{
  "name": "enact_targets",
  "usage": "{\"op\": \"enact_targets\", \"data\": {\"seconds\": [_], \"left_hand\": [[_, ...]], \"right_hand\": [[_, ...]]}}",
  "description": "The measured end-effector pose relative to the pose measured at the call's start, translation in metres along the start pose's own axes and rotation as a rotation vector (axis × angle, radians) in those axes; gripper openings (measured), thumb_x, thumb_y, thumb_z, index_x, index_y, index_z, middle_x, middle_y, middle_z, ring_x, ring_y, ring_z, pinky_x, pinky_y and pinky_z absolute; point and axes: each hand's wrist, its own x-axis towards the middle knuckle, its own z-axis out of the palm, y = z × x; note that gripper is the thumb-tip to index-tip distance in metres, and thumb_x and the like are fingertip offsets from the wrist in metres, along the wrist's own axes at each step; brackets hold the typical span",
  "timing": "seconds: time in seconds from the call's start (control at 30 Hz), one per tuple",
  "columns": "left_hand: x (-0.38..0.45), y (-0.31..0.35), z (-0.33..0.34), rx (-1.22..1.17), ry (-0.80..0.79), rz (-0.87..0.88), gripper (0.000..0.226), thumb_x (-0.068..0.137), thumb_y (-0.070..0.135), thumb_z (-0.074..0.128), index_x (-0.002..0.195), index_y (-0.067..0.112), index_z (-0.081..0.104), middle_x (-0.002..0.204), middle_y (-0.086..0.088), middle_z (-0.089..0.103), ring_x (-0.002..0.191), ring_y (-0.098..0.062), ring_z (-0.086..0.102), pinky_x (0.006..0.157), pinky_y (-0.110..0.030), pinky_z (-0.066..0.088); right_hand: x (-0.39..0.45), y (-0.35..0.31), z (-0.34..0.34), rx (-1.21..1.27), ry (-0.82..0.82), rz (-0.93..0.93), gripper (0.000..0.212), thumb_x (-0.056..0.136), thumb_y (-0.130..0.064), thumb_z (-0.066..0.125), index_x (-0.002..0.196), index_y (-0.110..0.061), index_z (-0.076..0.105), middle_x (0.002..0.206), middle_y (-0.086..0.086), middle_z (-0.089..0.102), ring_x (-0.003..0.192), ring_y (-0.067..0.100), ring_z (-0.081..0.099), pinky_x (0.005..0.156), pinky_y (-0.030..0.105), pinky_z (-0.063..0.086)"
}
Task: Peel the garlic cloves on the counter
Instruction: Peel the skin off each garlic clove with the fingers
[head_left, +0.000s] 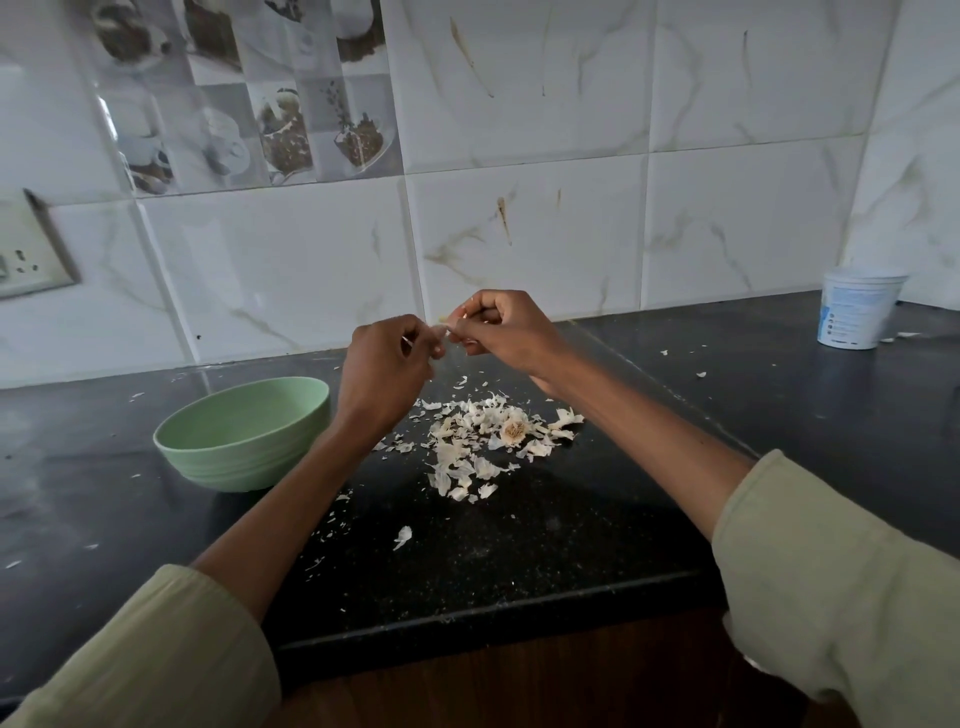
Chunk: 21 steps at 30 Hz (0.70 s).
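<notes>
Black desk (519, 545) under a litter of skins (483, 441), both hands raised above it, left hand (387, 364) and right hand (501, 330) pinching one small clove (448, 328) between curled fingers, which could slip and drop short of the bowl (244, 434).

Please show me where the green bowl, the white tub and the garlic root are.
Bowl (234, 462), head view: on its outer wall.
Tub (852, 312), head view: on its side, by the label.
Garlic root (515, 430), head view: on its brown centre, in the pile of peels.
</notes>
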Motion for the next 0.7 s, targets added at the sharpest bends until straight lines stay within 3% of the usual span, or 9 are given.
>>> {"op": "enact_targets", "data": {"seconds": [0.07, 0.17, 0.23, 0.43, 0.57, 0.7], "left_hand": [[0.001, -0.001, -0.002, 0.014, 0.009, -0.016, 0.009, 0.093, 0.028, 0.079, 0.086, 0.025, 0.075, 0.073, 0.01, 0.074, 0.064, -0.009, 0.07, 0.065, -0.04, 0.062], [0.002, -0.002, -0.006, -0.1, -0.027, -0.047, 0.032, 0.082, 0.024, 0.09, 0.108, 0.027, 0.07, 0.091, 0.009, 0.076, 0.072, -0.013, 0.073, 0.063, -0.035, 0.061], [0.003, -0.001, -0.007, -0.201, -0.043, -0.06, 0.033, 0.088, 0.022, 0.086, 0.116, 0.021, 0.069, 0.095, 0.004, 0.077, 0.075, -0.016, 0.076, 0.062, -0.034, 0.062], [0.003, 0.002, -0.007, -0.434, -0.077, -0.107, 0.017, 0.096, 0.014, 0.077, 0.107, 0.002, 0.075, 0.09, -0.01, 0.08, 0.08, -0.029, 0.078, 0.067, -0.033, 0.063], [0.001, 0.002, -0.005, -0.335, -0.045, -0.083, 0.013, 0.092, 0.01, 0.081, 0.102, 0.005, 0.074, 0.083, -0.007, 0.079, 0.073, -0.024, 0.077, 0.066, -0.032, 0.064], [-0.004, 0.013, -0.008, -0.165, -0.018, 0.041, 0.018, 0.095, 0.006, 0.075, 0.112, 0.013, 0.073, 0.087, -0.001, 0.075, 0.069, -0.015, 0.074, 0.066, -0.032, 0.064]], "right_hand": [[-0.001, 0.0, -0.001, -0.027, -0.002, -0.015, 0.02, 0.093, -0.015, 0.079, 0.105, -0.001, 0.072, 0.092, 0.007, 0.076, 0.085, 0.012, 0.075, 0.075, 0.024, 0.061], [-0.002, 0.0, -0.003, -0.072, 0.001, -0.049, 0.02, 0.091, -0.018, 0.081, 0.102, -0.004, 0.073, 0.091, 0.007, 0.076, 0.081, 0.011, 0.072, 0.074, 0.026, 0.062], [-0.002, 0.0, -0.005, -0.111, -0.005, -0.084, 0.019, 0.09, -0.02, 0.082, 0.1, -0.006, 0.074, 0.093, 0.008, 0.075, 0.083, 0.014, 0.071, 0.077, 0.031, 0.064], [-0.002, 0.001, -0.01, -0.174, -0.06, -0.173, 0.02, 0.086, -0.023, 0.087, 0.098, -0.012, 0.076, 0.088, 0.009, 0.074, 0.079, 0.014, 0.07, 0.078, 0.037, 0.064], [-0.003, 0.001, -0.015, -0.174, -0.127, -0.165, 0.017, 0.086, -0.015, 0.086, 0.099, -0.007, 0.079, 0.085, 0.005, 0.077, 0.082, 0.019, 0.073, 0.079, 0.032, 0.063], [-0.004, -0.004, -0.022, -0.143, -0.151, -0.125, 0.019, 0.098, -0.021, 0.073, 0.108, -0.005, 0.078, 0.089, 0.011, 0.079, 0.078, 0.029, 0.073, 0.075, 0.03, 0.061]]}}
